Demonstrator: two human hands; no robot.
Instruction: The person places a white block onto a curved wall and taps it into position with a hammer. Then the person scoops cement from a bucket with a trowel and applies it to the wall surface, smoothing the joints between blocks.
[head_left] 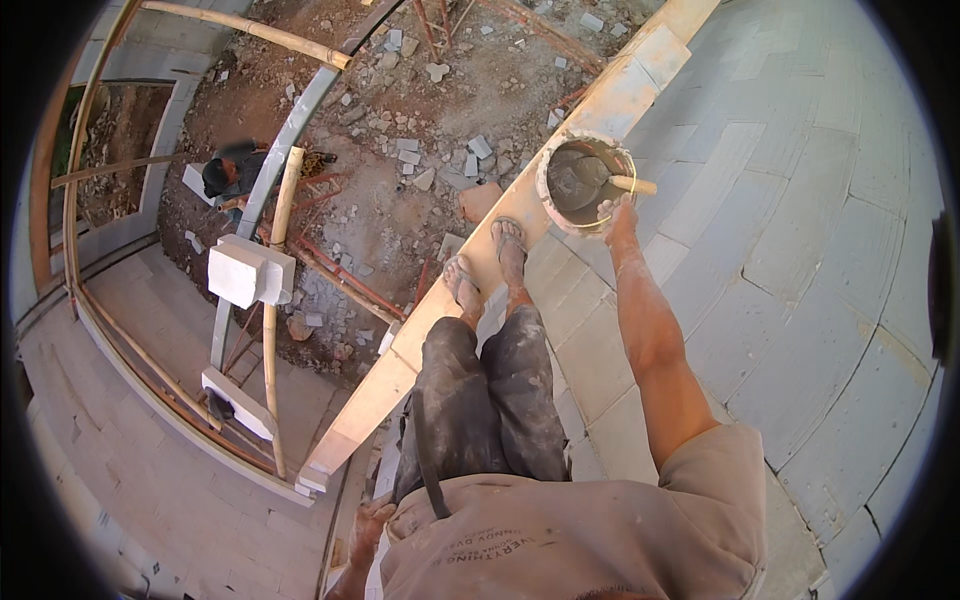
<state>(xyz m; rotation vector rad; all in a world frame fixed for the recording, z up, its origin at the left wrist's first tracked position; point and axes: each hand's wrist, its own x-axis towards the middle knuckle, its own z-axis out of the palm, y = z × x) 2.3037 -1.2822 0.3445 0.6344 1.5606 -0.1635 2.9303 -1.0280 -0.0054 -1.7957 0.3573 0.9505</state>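
Observation:
My right arm reaches forward, and my right hand (618, 214) is closed at the near rim of a mortar-smeared bucket (549, 192). Grey wet mortar (577, 183) fills part of the bucket. A trowel lies in it, its wooden handle (636, 186) sticking out over the rim just beyond my fingers. Low at my left hip is my left hand (370, 522), beside my shirt; its fingers are partly hidden, so its grip is unclear. My sandalled feet (485, 262) stand on a narrow wooden plank (400, 365).
A grey block wall (780, 220) rises close on my right. Far below on the left, rubble and broken blocks (480, 147) cover the ground, where another person (240, 175) is. Wooden poles (286, 200) and white blocks (248, 272) stand left of the plank.

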